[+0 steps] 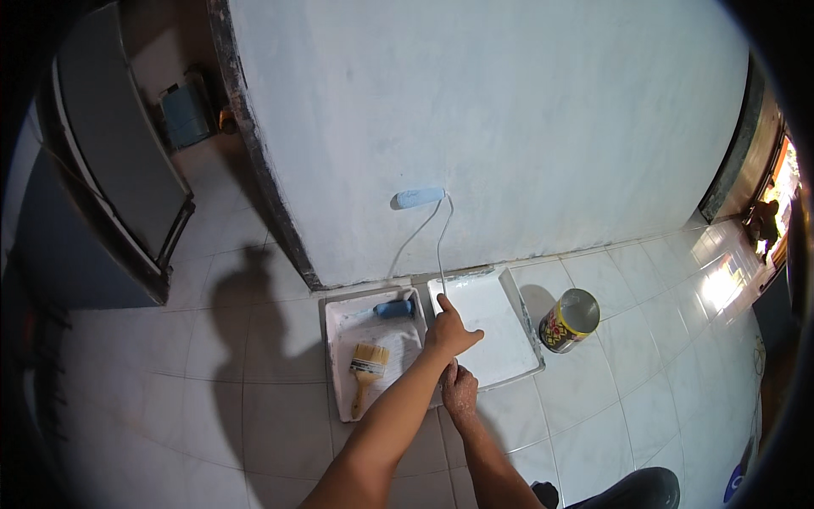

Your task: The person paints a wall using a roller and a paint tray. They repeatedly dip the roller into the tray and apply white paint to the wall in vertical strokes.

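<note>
A paint roller (421,198) with a light blue sleeve and a thin bent metal rod is held up at the lower part of the wall (526,136). Its sleeve looks to be against the wall surface. My left hand (449,333) is closed on the roller's handle, index finger stretched along the rod and thumb sticking out to the right. Just below it, my right hand (460,392) is wrapped round the handle's lower end. The handle itself is mostly hidden by my hands. Beneath them lies a paint tray (496,327) coated in white paint.
Left of it, a second tray (334,356) holds a flat paintbrush (369,369) and a small blue roller (394,309). A paint tin (570,321) stands at the right on the tiled floor (593,382). A doorway with a door (119,127) is at the far left.
</note>
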A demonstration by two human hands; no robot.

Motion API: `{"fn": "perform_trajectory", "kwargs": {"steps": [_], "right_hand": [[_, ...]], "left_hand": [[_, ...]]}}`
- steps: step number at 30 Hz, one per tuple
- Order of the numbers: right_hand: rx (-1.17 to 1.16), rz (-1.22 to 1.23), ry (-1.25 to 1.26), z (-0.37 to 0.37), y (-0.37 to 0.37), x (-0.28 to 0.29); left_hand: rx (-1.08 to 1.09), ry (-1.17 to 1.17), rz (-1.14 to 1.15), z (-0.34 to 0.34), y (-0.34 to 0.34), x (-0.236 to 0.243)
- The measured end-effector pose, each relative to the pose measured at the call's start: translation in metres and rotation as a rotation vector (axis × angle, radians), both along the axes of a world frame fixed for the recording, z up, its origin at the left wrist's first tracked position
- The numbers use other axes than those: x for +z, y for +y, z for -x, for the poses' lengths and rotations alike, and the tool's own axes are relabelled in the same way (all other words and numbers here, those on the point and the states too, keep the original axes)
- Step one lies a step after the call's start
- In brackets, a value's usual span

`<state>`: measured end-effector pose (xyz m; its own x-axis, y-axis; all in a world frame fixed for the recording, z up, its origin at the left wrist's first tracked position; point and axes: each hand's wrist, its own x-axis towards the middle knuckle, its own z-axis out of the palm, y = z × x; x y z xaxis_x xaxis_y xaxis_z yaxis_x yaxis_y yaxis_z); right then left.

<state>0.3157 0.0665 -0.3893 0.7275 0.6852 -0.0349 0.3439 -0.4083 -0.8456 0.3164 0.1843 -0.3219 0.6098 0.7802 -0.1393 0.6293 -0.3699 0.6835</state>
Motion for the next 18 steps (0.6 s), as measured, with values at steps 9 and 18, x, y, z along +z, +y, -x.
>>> {"fn": "perform_trajectory", "kwargs": {"steps": [9,18], "right_hand": [[0.060,-0.389,-0.254,-0.068,0.082,0.233],[0.075,-0.286,-0.347,-0.163,0.052,0.377]], "left_hand": [[0.021,-0.724,-0.248,-0.013,0.040,0.241],[-0.113,-0.676,-0.383,0.098,-0.025,0.295]]}}
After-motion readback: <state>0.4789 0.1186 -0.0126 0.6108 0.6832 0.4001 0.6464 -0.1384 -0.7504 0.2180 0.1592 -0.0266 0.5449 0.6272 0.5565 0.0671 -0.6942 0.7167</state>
